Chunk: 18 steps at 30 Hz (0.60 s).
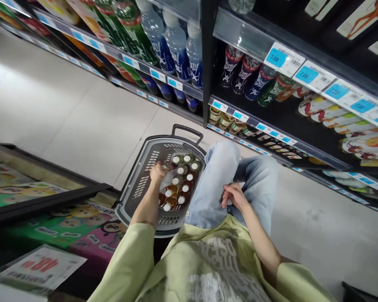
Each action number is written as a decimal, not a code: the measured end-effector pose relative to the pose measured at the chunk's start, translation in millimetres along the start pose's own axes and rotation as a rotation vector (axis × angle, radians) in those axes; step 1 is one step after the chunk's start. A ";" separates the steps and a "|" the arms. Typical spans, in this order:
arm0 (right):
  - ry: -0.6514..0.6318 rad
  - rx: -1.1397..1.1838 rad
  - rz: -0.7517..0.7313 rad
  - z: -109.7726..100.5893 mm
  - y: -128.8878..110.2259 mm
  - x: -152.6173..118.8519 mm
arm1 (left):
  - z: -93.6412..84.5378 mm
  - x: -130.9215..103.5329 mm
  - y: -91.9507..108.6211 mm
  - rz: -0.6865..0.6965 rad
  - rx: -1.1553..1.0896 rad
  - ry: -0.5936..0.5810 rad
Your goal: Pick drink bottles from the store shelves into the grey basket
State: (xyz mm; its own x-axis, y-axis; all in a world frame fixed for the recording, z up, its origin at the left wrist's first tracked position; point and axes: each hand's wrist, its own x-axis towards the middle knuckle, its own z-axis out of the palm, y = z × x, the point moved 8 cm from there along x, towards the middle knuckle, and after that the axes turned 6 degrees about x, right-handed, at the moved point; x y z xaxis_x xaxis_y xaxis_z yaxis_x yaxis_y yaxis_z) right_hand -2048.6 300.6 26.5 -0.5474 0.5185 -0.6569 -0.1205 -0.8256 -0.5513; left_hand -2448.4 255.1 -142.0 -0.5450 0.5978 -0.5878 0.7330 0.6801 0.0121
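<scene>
A grey shopping basket [138, 163] with a dark rim stands on the floor to the left of my legs. Several bottles with pale caps fill its right side, some with amber or reddish-brown drink [183, 197]. Inside the basket, my left hand [159, 171] is closed around a clear bottle [167, 167]. The hand covers part of that bottle, and its lower end is hard to make out. My right hand [234, 196] hangs over my jeans between the knees, loosely curled with the fingers partly apart, holding nothing.
Drink shelves [189, 90] with price labels run along the front and right, close to my knees. Green and pink cartons [72, 226] with a price sign [42, 265] stand at the left. The basket's handle [187, 129] points toward the shelves. Pale floor tiles [66, 113] extend to the left.
</scene>
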 end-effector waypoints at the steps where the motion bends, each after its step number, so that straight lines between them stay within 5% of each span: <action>1: -0.005 0.004 0.010 0.3 -0.5 1.1 | 6.0 3.3 2.0 -0.002 0.008 -0.015; 8: -0.022 0.027 0.099 0.1 2.6 7.1 | 37.8 3.7 19.3 0.018 0.019 -0.104; 18: -0.021 0.039 0.146 -3.0 9.2 10.4 | 40.1 6.6 16.5 -0.028 -0.030 -0.142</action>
State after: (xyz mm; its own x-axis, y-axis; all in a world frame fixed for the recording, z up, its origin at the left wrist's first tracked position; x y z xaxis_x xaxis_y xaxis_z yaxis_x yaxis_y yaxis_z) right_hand -2053.0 299.1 13.1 -0.5788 0.3874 -0.7175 -0.0697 -0.9002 -0.4299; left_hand -2423.5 253.3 -178.1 -0.5007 0.5138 -0.6966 0.7047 0.7093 0.0167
